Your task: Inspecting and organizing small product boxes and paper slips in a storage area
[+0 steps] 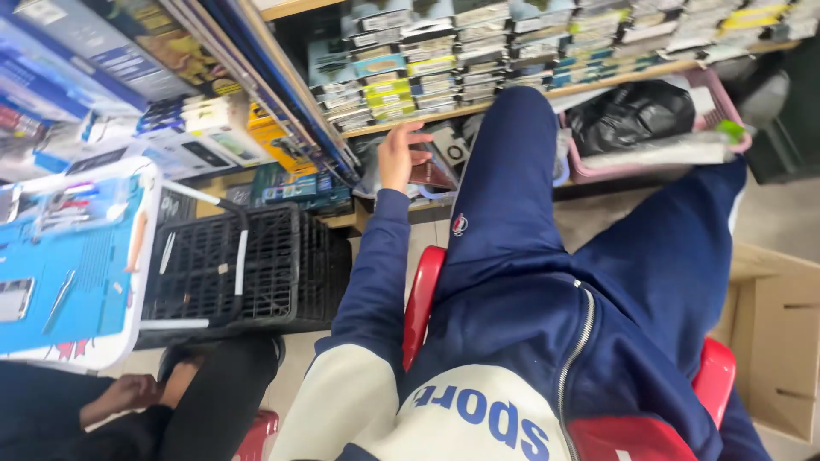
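Navy-and-cream zip jacket [478,401] filling the bottom of view; wearer sitting on a red plastic chair [423,294], knees in navy trousers pointing at low shelves. Left hand [400,155] reaching forward on an outstretched sleeve, fingers spread loosely, resting against a dark reddish flat packet [431,173] lying on the lower shelf under stacked small boxes [410,72]. Right hand out of view. Black plastic crate [243,265] standing left of the chair. Another person's hand [128,394] showing bottom left.
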